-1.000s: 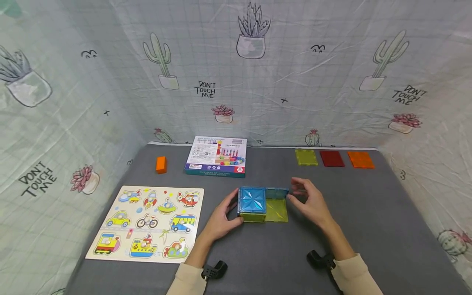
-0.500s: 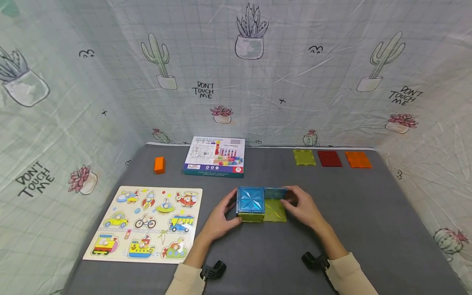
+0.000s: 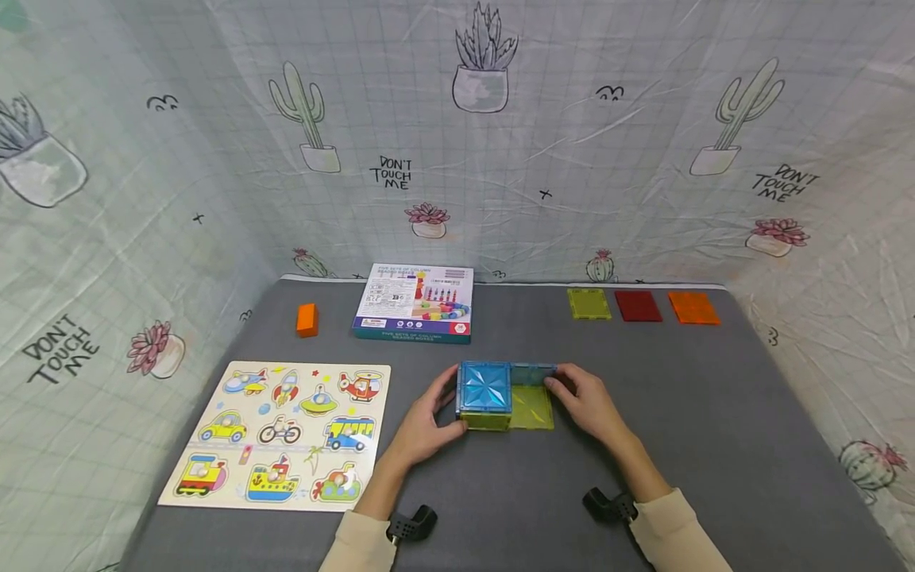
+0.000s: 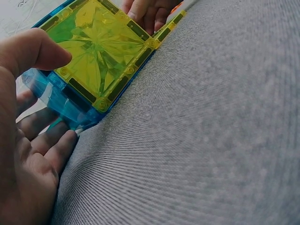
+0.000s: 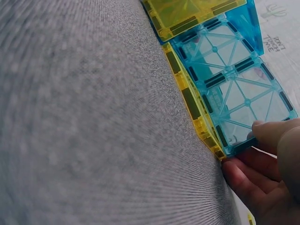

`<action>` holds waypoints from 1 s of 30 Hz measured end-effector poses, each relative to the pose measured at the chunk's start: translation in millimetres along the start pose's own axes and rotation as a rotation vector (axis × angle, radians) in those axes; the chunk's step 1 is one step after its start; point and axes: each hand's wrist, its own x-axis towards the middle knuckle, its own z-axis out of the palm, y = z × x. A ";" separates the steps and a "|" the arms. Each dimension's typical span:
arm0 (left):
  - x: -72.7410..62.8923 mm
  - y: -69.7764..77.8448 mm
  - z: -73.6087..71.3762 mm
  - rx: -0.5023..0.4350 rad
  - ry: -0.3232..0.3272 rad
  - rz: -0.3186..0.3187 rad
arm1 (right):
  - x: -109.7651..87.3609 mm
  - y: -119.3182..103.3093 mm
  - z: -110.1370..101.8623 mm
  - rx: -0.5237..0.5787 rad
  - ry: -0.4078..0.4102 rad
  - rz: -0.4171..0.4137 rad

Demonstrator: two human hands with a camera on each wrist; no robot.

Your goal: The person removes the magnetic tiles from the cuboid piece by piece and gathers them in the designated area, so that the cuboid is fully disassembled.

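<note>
In the head view a small box of see-through magnetic tiles has a blue top tile (image 3: 486, 388). Its front is a yellow tile (image 4: 101, 51), clearest in the left wrist view. To its right a yellow tile (image 3: 534, 415) lies flat on the table, and an upright blue tile (image 5: 248, 103) stands along that tile's far edge. My left hand (image 3: 422, 429) holds the box at its left side, thumb on the yellow front, fingers by the blue side. With thumb and fingers, my right hand (image 3: 589, 401) pinches the upright blue tile at its right end.
A picture puzzle board (image 3: 279, 433) lies at the left. Behind it stands an orange block (image 3: 307, 320), with a flat toy box (image 3: 415, 302) to its right. Yellow (image 3: 589, 303), red (image 3: 638, 306) and orange tiles (image 3: 693, 308) lie at the back right. A patterned cloth surrounds the grey table.
My right hand has moved left, from beside the upright blue tile's right end to pinching it. My left hand has stayed on the tile box.
</note>
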 end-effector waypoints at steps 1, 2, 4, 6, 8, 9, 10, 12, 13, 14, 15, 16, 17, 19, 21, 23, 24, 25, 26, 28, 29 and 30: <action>0.2 0.0 -0.2 -0.002 -0.002 -0.008 | 0.2 0.5 0.3 0.001 0.003 0.000; 0.2 -0.2 -0.3 -0.002 -0.004 -0.012 | 0.3 1.0 0.5 0.002 0.008 0.001; 0.4 -0.6 -0.6 -0.004 -0.006 -0.016 | 0.5 2.0 0.8 0.001 0.016 0.006; 0.6 -0.9 -0.8 -0.003 -0.008 -0.021 | 0.5 2.6 0.9 0.000 0.024 0.013; 0.8 -1.1 -1.0 -0.004 -0.008 -0.030 | 0.7 2.7 0.8 0.001 0.032 0.022; 0.9 -1.1 -1.0 -0.006 -0.008 -0.032 | 0.9 2.6 0.8 0.001 0.034 0.026; 0.9 -0.9 -1.1 -0.009 -0.007 -0.034 | 1.0 2.6 0.8 0.000 0.035 0.031; 0.9 -0.9 -1.1 -0.012 -0.006 -0.039 | 1.2 2.5 1.2 0.000 0.039 0.040; 0.8 -0.8 -1.1 -0.013 -0.005 -0.042 | 1.3 2.7 1.5 -0.002 0.039 0.046; 0.7 -0.7 -1.1 -0.015 -0.004 -0.044 | 1.3 2.8 1.8 -0.005 0.040 0.051; 0.5 -0.5 -1.1 -0.018 -0.004 -0.045 | 1.3 3.1 2.2 -0.008 0.040 0.056; 0.5 -0.3 -1.1 -0.019 -0.004 -0.046 | 1.2 3.3 2.4 -0.012 0.043 0.059; 0.6 -0.5 -1.0 -0.018 -0.005 -0.047 | 1.2 3.4 2.6 -0.014 0.044 0.061; 0.6 -0.4 -0.8 -0.015 -0.006 -0.049 | 1.2 3.5 2.9 -0.017 0.046 0.065; 0.6 -0.4 -0.6 -0.013 -0.007 -0.050 | 1.1 3.5 3.0 -0.017 0.049 0.068; 0.7 -0.4 -0.4 -0.011 -0.007 -0.050 | 1.1 3.3 3.1 -0.015 0.052 0.070; 0.6 -0.3 -0.4 -0.011 -0.006 -0.047 | 1.1 3.2 3.1 -0.015 0.054 0.072; 0.5 -0.1 -0.4 -0.013 -0.006 -0.043 | 1.2 3.0 3.1 -0.017 0.055 0.072; 0.5 0.1 -0.4 -0.014 -0.005 -0.041 | 1.3 2.8 3.1 -0.016 0.054 0.074; 0.4 0.4 -0.3 -0.014 -0.004 -0.036 | 1.3 2.3 3.0 -0.019 0.054 0.077; 0.5 0.5 -0.3 -0.013 -0.005 -0.034 | 1.2 2.0 2.9 -0.019 0.053 0.081; 0.5 0.6 -0.3 -0.013 -0.006 -0.032 | 1.3 1.8 2.7 -0.017 0.053 0.083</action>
